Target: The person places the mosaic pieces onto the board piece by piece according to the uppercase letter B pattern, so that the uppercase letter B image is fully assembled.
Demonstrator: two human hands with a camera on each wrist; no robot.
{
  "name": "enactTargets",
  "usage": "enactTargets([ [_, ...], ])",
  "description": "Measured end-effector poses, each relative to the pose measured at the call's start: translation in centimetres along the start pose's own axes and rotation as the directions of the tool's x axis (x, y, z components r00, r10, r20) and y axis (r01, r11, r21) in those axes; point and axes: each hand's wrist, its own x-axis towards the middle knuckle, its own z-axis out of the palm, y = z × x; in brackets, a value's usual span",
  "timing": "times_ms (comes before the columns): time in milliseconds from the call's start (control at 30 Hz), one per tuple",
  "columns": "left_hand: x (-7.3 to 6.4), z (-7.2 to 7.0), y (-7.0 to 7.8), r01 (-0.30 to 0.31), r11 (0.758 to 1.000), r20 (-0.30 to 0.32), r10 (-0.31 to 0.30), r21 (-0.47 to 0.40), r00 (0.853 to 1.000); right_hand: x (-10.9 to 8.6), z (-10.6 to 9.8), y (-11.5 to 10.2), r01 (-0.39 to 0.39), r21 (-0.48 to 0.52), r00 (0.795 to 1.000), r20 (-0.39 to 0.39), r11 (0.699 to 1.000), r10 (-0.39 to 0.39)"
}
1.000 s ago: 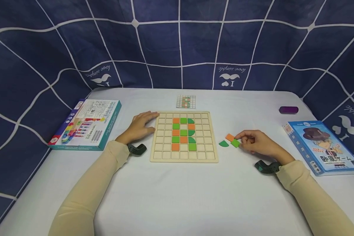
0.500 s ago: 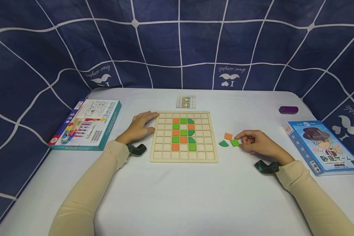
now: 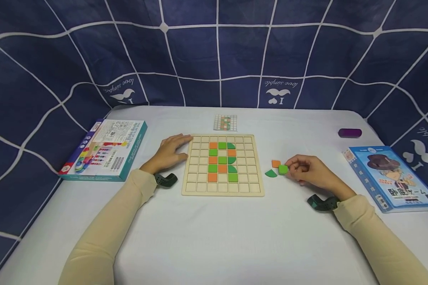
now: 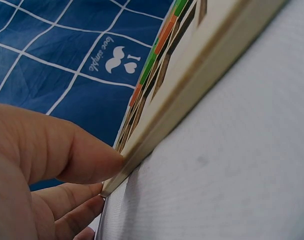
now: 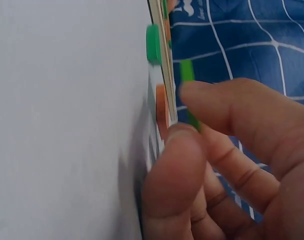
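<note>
My right hand (image 3: 308,173) pinches a light green square tile (image 3: 283,170) between thumb and finger. In the right wrist view the green tile (image 5: 187,72) stands off the table, on edge to the camera. Close by lie an orange square tile (image 3: 276,163) and a dark green quarter-circle tile (image 3: 271,173). My left hand (image 3: 169,153) rests at the left edge of a wooden grid board (image 3: 199,188), its fingers extended. In the left wrist view the thumb (image 4: 94,157) touches the board's side. Orange, light green and dark green tiles fill several middle cells.
A small pattern card (image 3: 225,122) lies behind the board. On the left sits a toy box (image 3: 105,150); on the right a blue game box (image 3: 394,176) with a purple oblong object (image 3: 350,133) behind it. A dark blue cloth (image 3: 242,51) hangs around the white table.
The light green tile has come away from the orange one and is now raised in my right hand's pinch. The orange tile has turned and shifted slightly left. My left hand stays put.
</note>
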Motion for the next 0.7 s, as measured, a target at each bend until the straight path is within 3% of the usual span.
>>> enactTargets([
  [333, 0.0, 0.1, -0.2, 0.002, 1.0, -0.008, -0.002, -0.005, 1.0, 0.7, 1.9, -1.7, 0.048, 0.138, 0.998, 0.021, 0.989, -0.052],
  [700, 0.0, 0.1, 0.0, -0.003, 1.0, -0.009, 0.003, 0.001, 1.0, 2.2, 4.6, -4.1, -0.136, 0.265, 0.991, 0.05, 0.955, 0.127],
])
